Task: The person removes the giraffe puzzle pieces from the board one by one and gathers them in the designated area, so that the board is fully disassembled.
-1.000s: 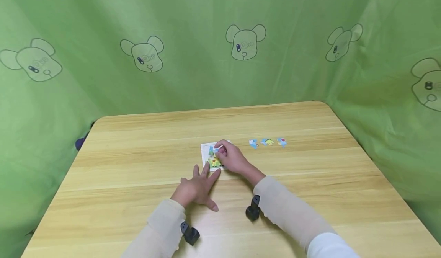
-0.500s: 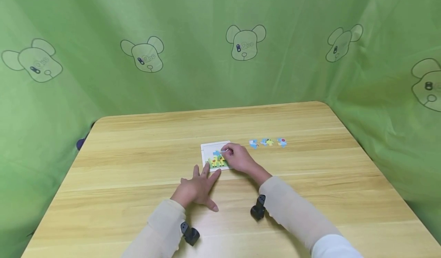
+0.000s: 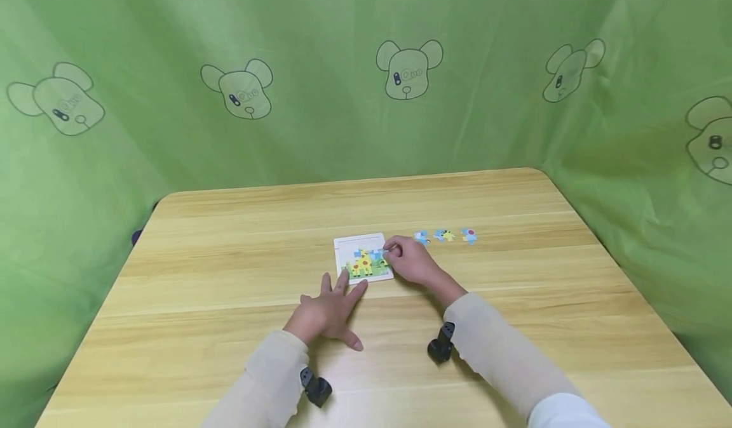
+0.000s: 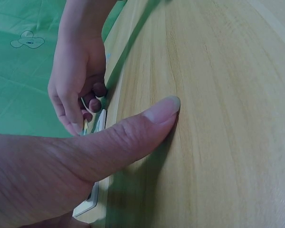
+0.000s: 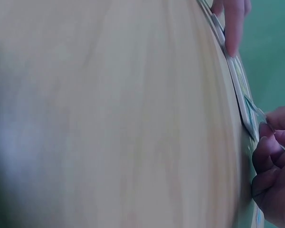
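A white puzzle tray (image 3: 350, 246) lies mid-table, its lower part filled with joined pieces picturing a yellow giraffe (image 3: 362, 265) on green and blue. My left hand (image 3: 327, 314) is spread flat, two fingertips resting on the tray's near edge and thumb out over the wood. At the tray's right side my right hand (image 3: 413, 261) pinches a thin puzzle piece (image 5: 257, 110) between thumb and forefinger. That piece slants at the tray's edge in the right wrist view. My left thumb (image 4: 133, 130) hides much of the tray in the left wrist view.
Right of the tray lie three loose puzzle pieces: a blue one (image 3: 422, 236) partly behind the right hand, a blue and yellow one (image 3: 444, 235) and one with a red spot (image 3: 469, 235). A green curtain (image 3: 320, 129) hangs behind the wooden table (image 3: 229, 237).
My right hand has moved rightward from the tray's middle to its right side, with the green and blue pieces there coming into view. My left hand has stayed in place.
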`<move>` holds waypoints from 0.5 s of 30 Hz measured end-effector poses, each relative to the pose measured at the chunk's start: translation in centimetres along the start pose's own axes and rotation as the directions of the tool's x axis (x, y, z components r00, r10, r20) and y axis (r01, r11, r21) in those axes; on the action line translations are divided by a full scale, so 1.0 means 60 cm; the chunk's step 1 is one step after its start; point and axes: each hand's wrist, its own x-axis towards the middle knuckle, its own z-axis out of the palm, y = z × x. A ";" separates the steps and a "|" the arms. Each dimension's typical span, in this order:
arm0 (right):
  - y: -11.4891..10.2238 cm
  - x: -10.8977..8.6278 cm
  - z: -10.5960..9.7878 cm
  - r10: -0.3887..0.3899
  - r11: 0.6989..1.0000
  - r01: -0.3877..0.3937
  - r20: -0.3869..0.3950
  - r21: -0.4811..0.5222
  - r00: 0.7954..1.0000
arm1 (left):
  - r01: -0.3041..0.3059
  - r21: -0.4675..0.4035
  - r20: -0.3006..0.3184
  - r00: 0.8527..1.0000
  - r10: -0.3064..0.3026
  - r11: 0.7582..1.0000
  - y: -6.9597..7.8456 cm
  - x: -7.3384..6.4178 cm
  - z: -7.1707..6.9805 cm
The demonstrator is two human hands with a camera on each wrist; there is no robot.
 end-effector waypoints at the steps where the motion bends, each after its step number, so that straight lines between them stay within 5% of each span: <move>1: 0.002 -0.001 -0.002 0.006 1.000 -0.006 -0.001 0.000 1.000 | -0.001 -0.003 -0.001 1.000 0.001 1.000 0.000 0.000 0.000; 15: 0.041 -0.015 -0.029 0.041 0.999 -0.041 -0.016 -0.034 0.999 | 0.004 -0.023 0.000 1.000 -0.004 1.000 -0.001 0.001 -0.001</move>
